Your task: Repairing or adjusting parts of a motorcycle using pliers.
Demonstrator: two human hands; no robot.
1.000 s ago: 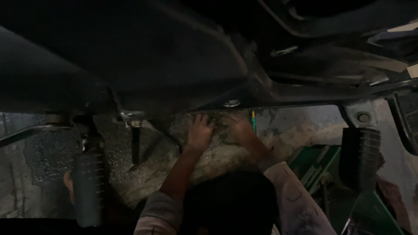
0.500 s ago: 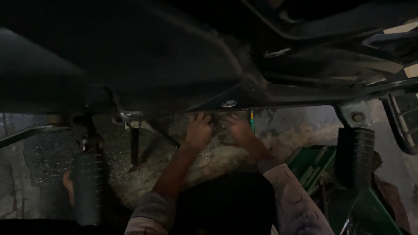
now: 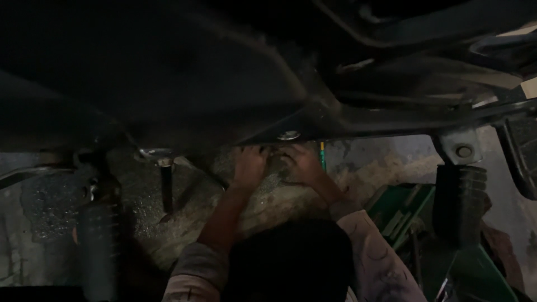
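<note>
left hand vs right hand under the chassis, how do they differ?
The left hand sits lower and left of the bolt; the right hand lies right of it, beside a green-handled tool. The left forearm shows bare; the right is mostly covered by a sleeve. Both reach up to the dark underside.

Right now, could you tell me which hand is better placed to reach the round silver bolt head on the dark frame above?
Probably the right hand: it lies almost directly beneath the round silver bolt head; the left hand sits further aside.
</note>
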